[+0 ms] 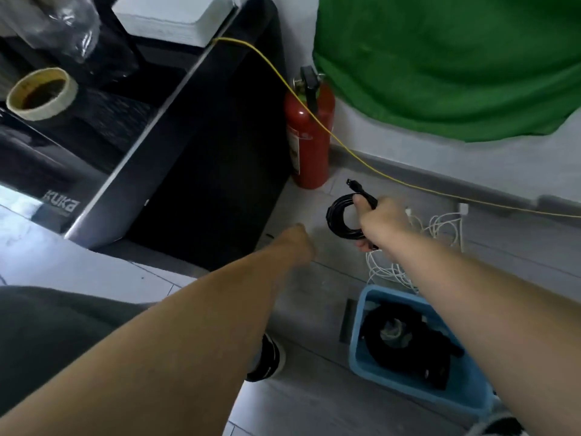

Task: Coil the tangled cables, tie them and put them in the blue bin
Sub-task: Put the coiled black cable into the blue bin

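Note:
My right hand [379, 220] grips a coiled black cable [338, 218] above the grey floor, its plug end sticking up past my thumb. My left hand [298, 243] reaches forward to the left of the coil; it is blurred, its fingers look curled and it holds nothing that I can see. A tangle of white cable [440, 228] lies on the floor behind and under my right arm. The blue bin [360, 347] stands on the floor at lower right with coiled black cables [408, 344] inside.
A red fire extinguisher [309, 133] stands by the wall. A yellow cable [361, 158] runs from the black cabinet [201, 158] along the skirting. A tape roll [42, 92] lies on the cabinet top. Green cloth [446, 64] hangs on the wall. My shoe [267, 360] is near the bin.

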The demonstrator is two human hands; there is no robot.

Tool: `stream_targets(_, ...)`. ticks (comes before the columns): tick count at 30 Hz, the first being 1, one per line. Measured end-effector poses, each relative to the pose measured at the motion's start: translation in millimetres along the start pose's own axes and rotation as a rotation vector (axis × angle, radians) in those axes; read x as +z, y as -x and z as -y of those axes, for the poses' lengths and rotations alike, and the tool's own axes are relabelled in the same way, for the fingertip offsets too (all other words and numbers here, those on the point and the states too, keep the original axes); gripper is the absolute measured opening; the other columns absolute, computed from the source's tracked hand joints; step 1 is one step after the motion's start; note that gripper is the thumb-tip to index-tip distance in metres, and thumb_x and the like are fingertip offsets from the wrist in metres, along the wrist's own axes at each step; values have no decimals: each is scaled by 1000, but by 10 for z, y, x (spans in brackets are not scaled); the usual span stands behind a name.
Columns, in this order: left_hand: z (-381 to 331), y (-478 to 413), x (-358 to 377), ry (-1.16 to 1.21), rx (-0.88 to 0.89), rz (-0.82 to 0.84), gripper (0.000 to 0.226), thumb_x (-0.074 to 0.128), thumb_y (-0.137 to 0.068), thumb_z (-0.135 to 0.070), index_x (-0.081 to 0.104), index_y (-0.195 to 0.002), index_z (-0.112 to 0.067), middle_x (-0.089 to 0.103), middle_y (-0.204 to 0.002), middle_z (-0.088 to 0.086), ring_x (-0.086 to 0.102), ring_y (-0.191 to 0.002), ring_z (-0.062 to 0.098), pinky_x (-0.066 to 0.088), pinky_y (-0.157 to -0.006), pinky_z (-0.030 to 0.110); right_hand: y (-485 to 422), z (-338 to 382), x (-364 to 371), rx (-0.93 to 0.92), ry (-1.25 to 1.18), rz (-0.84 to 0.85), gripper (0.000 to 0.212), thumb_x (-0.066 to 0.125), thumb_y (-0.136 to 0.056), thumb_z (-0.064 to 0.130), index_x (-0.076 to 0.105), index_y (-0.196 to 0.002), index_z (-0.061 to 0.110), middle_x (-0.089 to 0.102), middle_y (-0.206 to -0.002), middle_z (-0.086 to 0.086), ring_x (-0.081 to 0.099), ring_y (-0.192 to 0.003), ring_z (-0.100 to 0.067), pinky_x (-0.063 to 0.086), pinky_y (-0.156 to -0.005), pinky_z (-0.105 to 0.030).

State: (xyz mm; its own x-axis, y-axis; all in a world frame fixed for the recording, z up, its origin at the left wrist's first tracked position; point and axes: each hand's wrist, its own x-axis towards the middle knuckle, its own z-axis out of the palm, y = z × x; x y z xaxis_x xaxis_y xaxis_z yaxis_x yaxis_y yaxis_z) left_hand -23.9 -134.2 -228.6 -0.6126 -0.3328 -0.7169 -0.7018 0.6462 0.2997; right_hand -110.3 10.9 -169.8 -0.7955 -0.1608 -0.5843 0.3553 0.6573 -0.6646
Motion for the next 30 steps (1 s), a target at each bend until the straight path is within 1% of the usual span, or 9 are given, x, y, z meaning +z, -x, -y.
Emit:
stream_targets(3, 267, -257, 179, -43, -77, 87, 52, 54, -100, -22, 44, -150, -13, 51, -146, 13, 58, -122, 32, 51, -90, 32, -158, -68, 200, 31, -44, 42, 44, 49, -105, 47, 56, -111, 3, 70, -85, -26, 75, -68, -41, 63, -62, -55)
stream_targets(8, 408, -615, 295, -165, -172, 136, 46, 56, -98, -29, 49, -138, -7, 54, -135, 17, 59, -118, 33, 52, -96, 36, -372, -212, 346, 75, -71, 54, 42, 50, -104, 49, 58, -110, 8, 69, -85, -19, 69, -53, -31, 49, -40, -28)
stream_targets(10, 416, -655, 331, -154, -188, 150, 50, 53, -98, -27, 45, -142, -4, 50, -141, 19, 57, -122, 33, 51, -98, 37, -411, -263, 335, 93, -94, 55, 44, 51, -103, 50, 59, -109, 7, 69, -85, -19, 69, -52, -32, 49, -43, -30)
stream_targets(13, 399, -650, 442, -153, -199, 176, 70, 45, -100, -21, 13, -160, -4, 9, -166, 19, 28, -148, 37, 30, -118, 45, -422, -323, 296, 107, -134, 57, 43, 53, -103, 49, 60, -108, 6, 70, -85, -22, 71, -54, -36, 57, -46, -38)
stream_targets(15, 371, -599, 547, -145, -111, 183, 71, 44, -101, -16, 9, -161, -5, 0, -168, 13, 20, -152, 34, 22, -123, 42, -387, -338, 274, 106, -152, 57, 41, 54, -103, 48, 59, -106, 8, 69, -84, -21, 72, -60, -39, 62, -55, -49)
stream_targets(20, 254, -530, 775, -135, 131, 133, 55, 62, -96, -18, 45, -147, -6, 32, -155, 13, 41, -136, 33, 38, -115, 41, -289, -348, 194, 119, -174, 47, 38, 53, -104, 46, 58, -104, 8, 69, -84, -21, 69, -52, -32, 61, -51, -43)
stream_targets(24, 194, -521, 757, -85, 200, 93, 56, 69, -92, -16, 52, -146, -12, 32, -155, 13, 41, -139, 31, 37, -116, 34, -260, -313, 115, 92, -198, 28, 38, 53, -104, 46, 59, -106, 9, 69, -84, -21, 69, -52, -32, 56, -45, -35)
stream_targets(27, 136, -474, 670, -111, 189, 19, 46, 70, -87, -17, 59, -131, -13, 53, -136, 13, 56, -118, 30, 50, -96, 32, -242, -290, 61, 68, -224, 22, 32, 52, -105, 44, 56, -96, 13, 67, -85, -21, 68, -51, -31, 55, -46, -37)
stream_targets(30, 98, -393, 572, -41, 149, -58, 40, 65, -85, -8, 51, -122, -9, 59, -119, 12, 60, -106, 29, 50, -83, 32, -219, -254, 1, 57, -241, 22, 34, 51, -105, 43, 56, -100, 9, 65, -84, -22, 66, -51, -32, 53, -45, -35)
